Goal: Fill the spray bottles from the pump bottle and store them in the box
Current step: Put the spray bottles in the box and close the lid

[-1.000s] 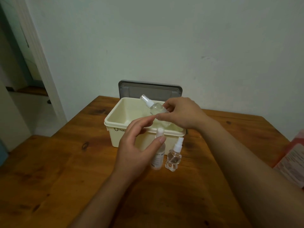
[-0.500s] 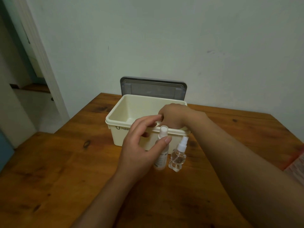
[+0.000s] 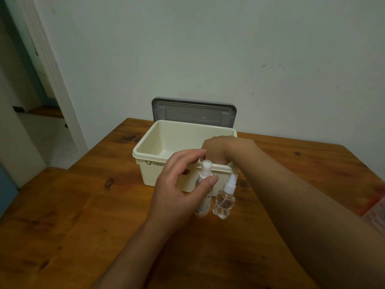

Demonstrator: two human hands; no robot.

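Now my left hand (image 3: 177, 184) curls round the slim white-capped spray bottle (image 3: 205, 198) standing just before the cream plastic box (image 3: 150, 176); my right hand (image 3: 225, 149) dips inside (fingers hidden, grip unclear).

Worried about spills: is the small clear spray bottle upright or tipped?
Upright: the small clear spray bottle stands on the table, nozzle on top.

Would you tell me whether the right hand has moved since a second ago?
Yes: the right hand has dropped from above the box rim down inside it.
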